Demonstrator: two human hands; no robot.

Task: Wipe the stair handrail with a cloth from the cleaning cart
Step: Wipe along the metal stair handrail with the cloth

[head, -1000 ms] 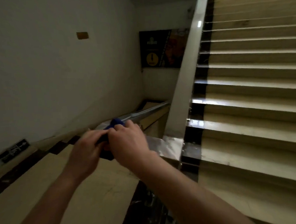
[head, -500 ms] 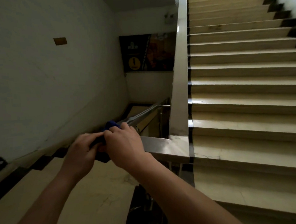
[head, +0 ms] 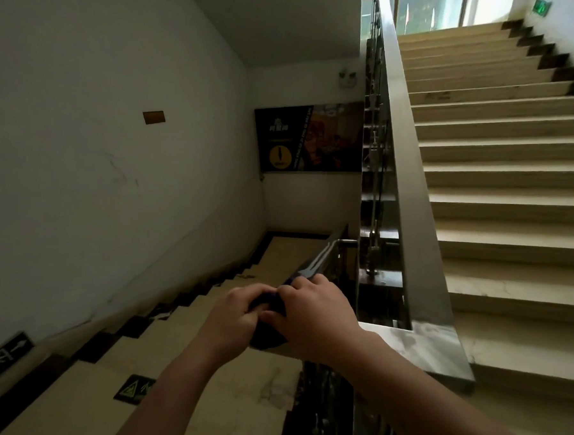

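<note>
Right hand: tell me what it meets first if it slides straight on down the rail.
The right hand, gripping the blue cloth, would probably meet only bare handrail until the bend by the landing; depth there is unclear.

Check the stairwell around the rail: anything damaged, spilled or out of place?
Nothing spilled or broken. Both hands, left hand and right hand, hold the blue cloth on the handrail. Only faint scuff marks show on the left wall.

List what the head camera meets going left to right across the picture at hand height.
Descending steps → left hand → dark blue cloth → right hand → metal handrail → ascending steps.
</note>
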